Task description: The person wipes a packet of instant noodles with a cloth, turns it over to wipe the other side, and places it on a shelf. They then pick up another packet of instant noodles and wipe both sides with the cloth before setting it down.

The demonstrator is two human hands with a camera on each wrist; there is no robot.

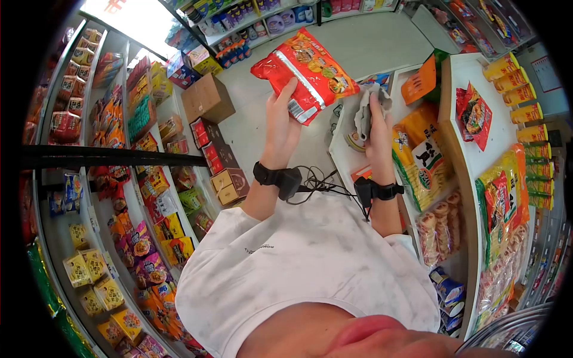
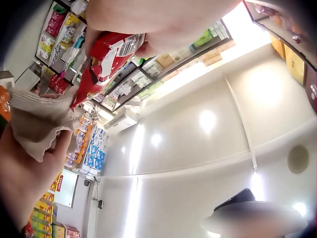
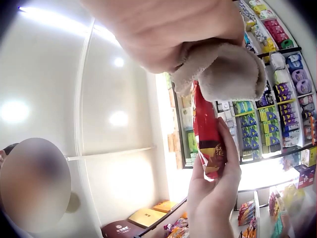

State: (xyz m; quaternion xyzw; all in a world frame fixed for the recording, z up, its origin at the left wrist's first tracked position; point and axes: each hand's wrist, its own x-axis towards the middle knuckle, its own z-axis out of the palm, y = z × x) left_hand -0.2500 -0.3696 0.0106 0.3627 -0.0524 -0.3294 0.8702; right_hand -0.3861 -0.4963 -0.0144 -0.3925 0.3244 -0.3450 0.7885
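Observation:
In the head view my left hand [image 1: 283,122] grips a red instant-noodle packet [image 1: 311,70] by its near end, thumb over the front beside the barcode. My right hand [image 1: 378,134] holds a grey cloth [image 1: 363,113] at the packet's right edge. In the right wrist view the cloth [image 3: 233,72] bunches under the right hand [image 3: 168,29] and meets the upper end of the upright packet [image 3: 208,131]. The left wrist view shows the cloth [image 2: 42,119] against a narrow red corner of the packet [image 2: 106,59].
Shelves of bagged snacks [image 1: 152,241] line the left side. A white display counter [image 1: 462,119] on the right bears another red packet [image 1: 474,116] and large yellow bags [image 1: 427,149]. A cardboard box [image 1: 208,98] stands on the left. Black cables [image 1: 316,182] hang between the wrists.

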